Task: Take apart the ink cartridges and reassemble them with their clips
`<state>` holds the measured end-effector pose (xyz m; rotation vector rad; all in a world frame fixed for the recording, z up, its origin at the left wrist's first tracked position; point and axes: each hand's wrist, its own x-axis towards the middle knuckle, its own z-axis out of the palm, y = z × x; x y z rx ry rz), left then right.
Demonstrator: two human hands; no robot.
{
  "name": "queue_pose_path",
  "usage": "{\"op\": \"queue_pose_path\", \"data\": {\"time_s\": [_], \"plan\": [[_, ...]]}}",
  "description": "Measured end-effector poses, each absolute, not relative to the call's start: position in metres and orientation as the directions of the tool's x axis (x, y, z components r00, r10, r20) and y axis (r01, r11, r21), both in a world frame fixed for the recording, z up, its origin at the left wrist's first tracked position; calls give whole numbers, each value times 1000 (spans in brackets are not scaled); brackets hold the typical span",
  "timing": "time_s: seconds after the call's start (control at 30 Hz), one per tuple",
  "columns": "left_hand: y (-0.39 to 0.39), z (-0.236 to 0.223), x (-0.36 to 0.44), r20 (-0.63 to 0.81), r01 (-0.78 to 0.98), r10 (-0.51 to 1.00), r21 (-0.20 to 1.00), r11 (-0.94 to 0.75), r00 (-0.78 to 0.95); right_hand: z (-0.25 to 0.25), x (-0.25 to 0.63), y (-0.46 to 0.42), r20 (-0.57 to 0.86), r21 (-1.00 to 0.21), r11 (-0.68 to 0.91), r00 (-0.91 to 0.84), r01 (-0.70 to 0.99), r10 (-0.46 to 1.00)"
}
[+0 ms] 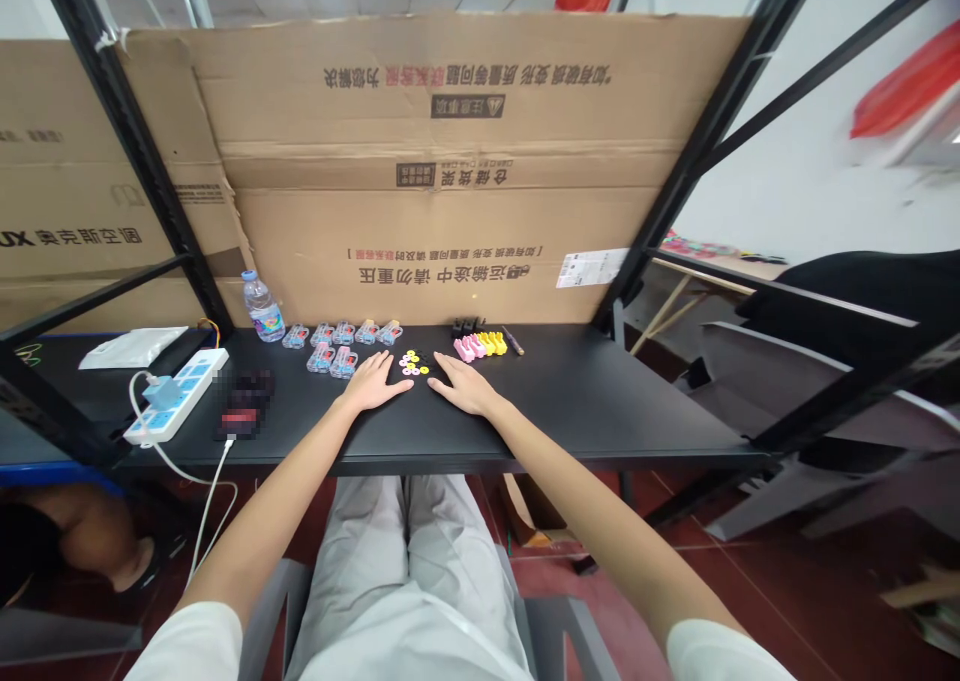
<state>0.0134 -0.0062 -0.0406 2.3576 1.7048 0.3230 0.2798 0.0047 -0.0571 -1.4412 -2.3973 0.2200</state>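
Note:
My left hand lies flat on the black table, palm down, fingers stretched out, holding nothing. My right hand rests flat beside it, fingers spread, also with nothing in it. Between the fingertips of both hands sits a small cluster of pink and yellow rings. Just beyond my right hand is a row of pink and yellow clips with a dark pen-like tool to their right. Beyond my left hand lie several small clear packets with blue and pink contents.
A water bottle stands at the back left. A white power strip with a plugged charger and a blurred dark object lie at the left. A cardboard sheet walls the back. Black rack posts flank the table.

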Motion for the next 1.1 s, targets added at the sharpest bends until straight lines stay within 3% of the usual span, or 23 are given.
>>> {"op": "queue_pose_path", "data": {"time_s": [0.4,0.7,0.93,1.1], "plan": [[-18,-37,17,24,925,965,279,-258,262,-58,275,18,117,-274,411,-394,870,912],[-11,-36,7,68,914,972,331,-235,225,-62,275,24,125,-314,406,-387,858,914],[-10,-42,3,131,829,965,493,-263,228,-66,277,24,215,-551,408,-349,728,912],[-10,-36,3,246,636,939,691,-344,240,-62,270,30,312,-822,375,-213,429,926]]}}
